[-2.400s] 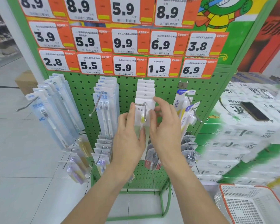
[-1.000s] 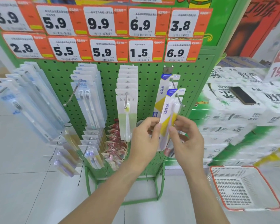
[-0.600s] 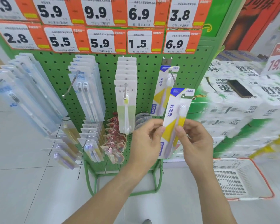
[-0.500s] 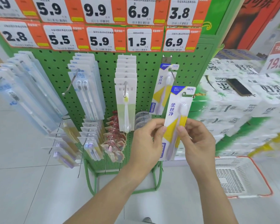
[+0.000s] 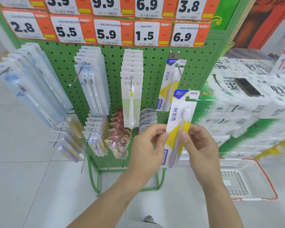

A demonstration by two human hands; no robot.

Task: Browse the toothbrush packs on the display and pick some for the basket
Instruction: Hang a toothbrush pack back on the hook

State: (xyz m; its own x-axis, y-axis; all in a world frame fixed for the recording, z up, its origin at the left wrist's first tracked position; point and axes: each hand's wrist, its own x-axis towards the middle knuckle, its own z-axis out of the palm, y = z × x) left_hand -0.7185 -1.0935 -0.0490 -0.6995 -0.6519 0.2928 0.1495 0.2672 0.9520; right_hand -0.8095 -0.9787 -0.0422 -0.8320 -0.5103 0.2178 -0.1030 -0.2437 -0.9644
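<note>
Yellow-and-white toothbrush pack [image 5: 179, 127] is pinched off its hook by left hand [image 5: 148, 148] and right hand [image 5: 201, 145]; basket [image 5: 270, 178], lower right, is not yet filled.

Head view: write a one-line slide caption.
Both hands, left hand and right hand, hold a yellow-and-white toothbrush pack before the green pegboard display; basket lower right.

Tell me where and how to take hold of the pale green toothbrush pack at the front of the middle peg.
Pinch the pale green toothbrush pack by its lower half, thumb in front and fingers behind, coming from the front. It is a flat card hanging upright, and the metal peg passes through its top, so the lower edges are free. Then slide it forward off the peg.
</note>
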